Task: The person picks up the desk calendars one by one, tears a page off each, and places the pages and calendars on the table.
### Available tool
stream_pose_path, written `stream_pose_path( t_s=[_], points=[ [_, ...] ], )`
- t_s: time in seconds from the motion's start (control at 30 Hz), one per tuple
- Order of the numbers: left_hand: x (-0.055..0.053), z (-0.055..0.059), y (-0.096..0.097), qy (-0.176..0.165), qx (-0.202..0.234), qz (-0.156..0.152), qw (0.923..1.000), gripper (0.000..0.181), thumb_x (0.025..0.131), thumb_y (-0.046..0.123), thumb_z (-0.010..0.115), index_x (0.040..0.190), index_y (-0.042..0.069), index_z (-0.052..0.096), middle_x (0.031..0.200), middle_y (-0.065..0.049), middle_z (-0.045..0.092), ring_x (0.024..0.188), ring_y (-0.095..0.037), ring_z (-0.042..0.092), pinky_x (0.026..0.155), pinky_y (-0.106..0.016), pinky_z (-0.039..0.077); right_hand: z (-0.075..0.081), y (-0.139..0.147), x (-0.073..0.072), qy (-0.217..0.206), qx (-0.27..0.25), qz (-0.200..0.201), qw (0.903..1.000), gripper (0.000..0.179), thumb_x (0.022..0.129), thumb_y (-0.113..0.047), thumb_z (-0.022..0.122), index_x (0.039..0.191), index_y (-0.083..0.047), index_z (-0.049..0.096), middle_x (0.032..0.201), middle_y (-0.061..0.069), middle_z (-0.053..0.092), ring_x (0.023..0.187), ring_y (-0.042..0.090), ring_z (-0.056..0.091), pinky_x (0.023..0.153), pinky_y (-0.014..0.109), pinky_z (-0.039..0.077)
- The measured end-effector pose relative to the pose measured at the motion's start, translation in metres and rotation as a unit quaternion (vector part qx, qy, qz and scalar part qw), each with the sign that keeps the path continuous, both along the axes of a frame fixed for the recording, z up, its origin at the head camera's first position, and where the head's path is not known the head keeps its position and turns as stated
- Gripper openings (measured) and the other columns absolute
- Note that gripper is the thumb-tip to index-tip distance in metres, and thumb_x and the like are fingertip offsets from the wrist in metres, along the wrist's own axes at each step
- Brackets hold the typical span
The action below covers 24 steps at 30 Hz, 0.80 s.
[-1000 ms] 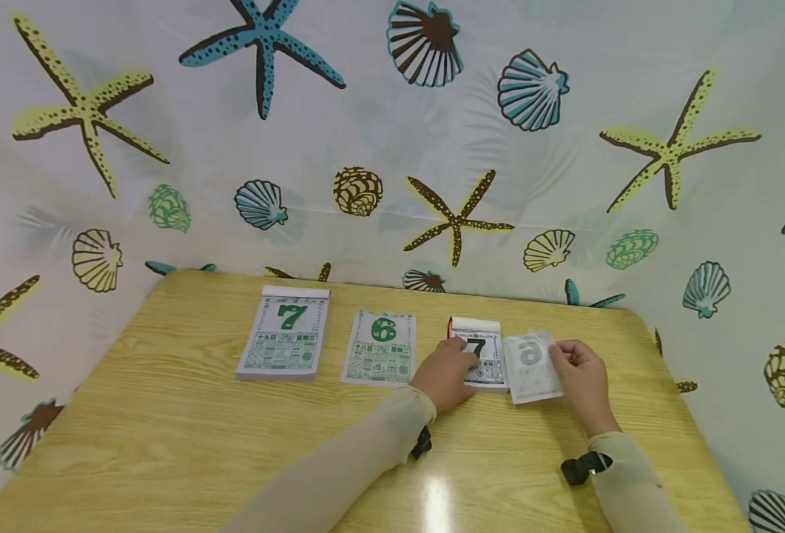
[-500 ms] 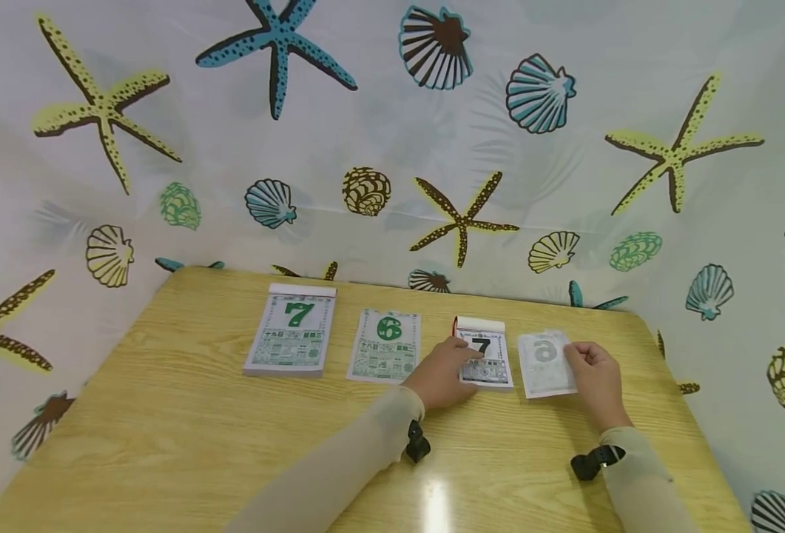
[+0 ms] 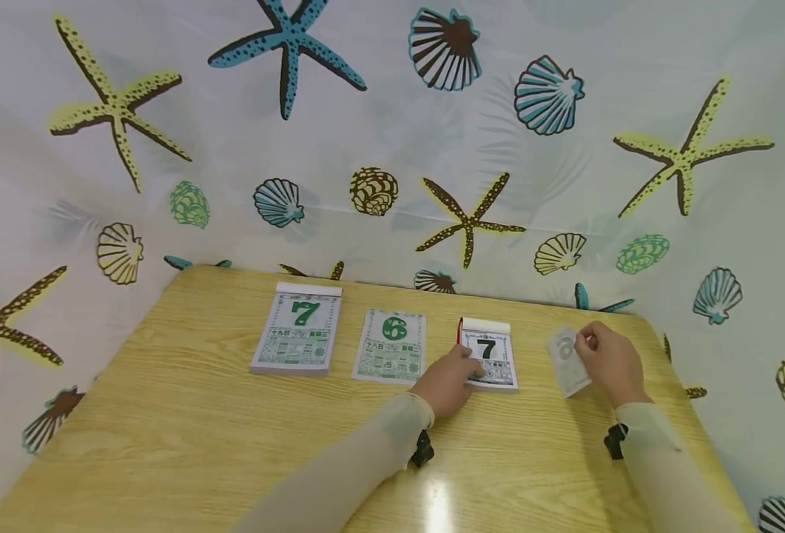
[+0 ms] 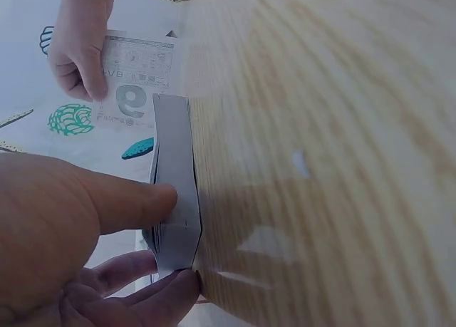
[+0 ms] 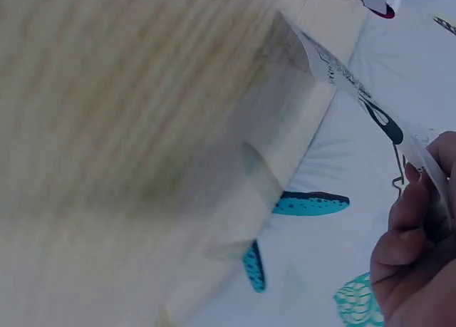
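In the head view a small tear-off calendar (image 3: 499,349) showing a black 7 lies on the table. My left hand (image 3: 445,381) grips it at its left and near sides. The left wrist view shows the thumb against the edge of the calendar block (image 4: 174,149), the other fingers at its corner. To the right, my right hand (image 3: 613,364) pinches a loose calendar page (image 3: 567,364), held above the table with its number seen reversed through the back. In the right wrist view that page (image 5: 342,78) hangs curved from the fingers, a printed number partly visible.
A larger tear-off calendar (image 3: 299,329) with a green 7 lies at the left of the wooden table (image 3: 186,414). Between the two calendars lies a loose page (image 3: 390,348) with a green 6. A patterned cloth (image 3: 365,89) hangs behind the table's back edge.
My right hand has moved right with the loose page, away from the small calendar, and the page has turned more edge-on. The left hand stays on the small calendar. The head view has shifted slightly.
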State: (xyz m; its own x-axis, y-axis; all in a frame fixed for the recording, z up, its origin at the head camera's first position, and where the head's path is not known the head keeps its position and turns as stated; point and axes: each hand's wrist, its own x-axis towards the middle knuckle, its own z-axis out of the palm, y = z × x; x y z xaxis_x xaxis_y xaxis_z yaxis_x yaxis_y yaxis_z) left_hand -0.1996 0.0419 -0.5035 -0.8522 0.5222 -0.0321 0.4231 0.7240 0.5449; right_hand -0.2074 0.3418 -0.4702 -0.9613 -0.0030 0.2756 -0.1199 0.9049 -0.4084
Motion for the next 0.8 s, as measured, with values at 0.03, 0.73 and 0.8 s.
stream_pose_path(
  t_s=[0.03, 0.73, 0.8],
  points=[
    [0.000, 0.000, 0.000, 0.004, 0.000, -0.002, 1.0000, 0.028, 0.101, 0.012, 0.068, 0.128, 0.016, 0.072, 0.152, -0.010, 0.049, 0.133, -0.027, 0.057, 0.108, -0.038, 0.049, 0.001, 0.000, -0.002, 0.017, 0.030, 0.017, 0.9993, 0.019, 0.105, -0.014, 0.056, 0.102, 0.000, 0.068, 0.075, 0.009, 0.066, 0.054, 0.016, 0.048, 0.052, 0.034, 0.041],
    [0.006, 0.000, 0.004, 0.013, -0.020, 0.015, 0.9996, 0.029, 0.102, 0.010, 0.066, 0.129, 0.018, 0.070, 0.152, -0.011, 0.049, 0.134, -0.028, 0.057, 0.109, -0.038, 0.049, -0.017, -0.059, -0.019, -0.010, 0.185, 0.063, 0.9807, 0.026, 0.100, -0.010, 0.059, 0.075, -0.008, 0.058, 0.061, 0.003, 0.049, 0.052, 0.017, 0.046, 0.046, 0.035, 0.039],
    [0.006, 0.000, 0.004, 0.013, -0.022, 0.014, 0.9996, 0.029, 0.102, 0.010, 0.065, 0.129, 0.019, 0.070, 0.152, -0.011, 0.049, 0.133, -0.028, 0.057, 0.109, -0.037, 0.049, -0.017, -0.059, -0.020, 0.022, 0.165, 0.039, 0.9852, 0.027, 0.100, -0.011, 0.059, 0.073, -0.009, 0.057, 0.062, 0.004, 0.049, 0.051, 0.019, 0.046, 0.045, 0.035, 0.039]
  ],
)
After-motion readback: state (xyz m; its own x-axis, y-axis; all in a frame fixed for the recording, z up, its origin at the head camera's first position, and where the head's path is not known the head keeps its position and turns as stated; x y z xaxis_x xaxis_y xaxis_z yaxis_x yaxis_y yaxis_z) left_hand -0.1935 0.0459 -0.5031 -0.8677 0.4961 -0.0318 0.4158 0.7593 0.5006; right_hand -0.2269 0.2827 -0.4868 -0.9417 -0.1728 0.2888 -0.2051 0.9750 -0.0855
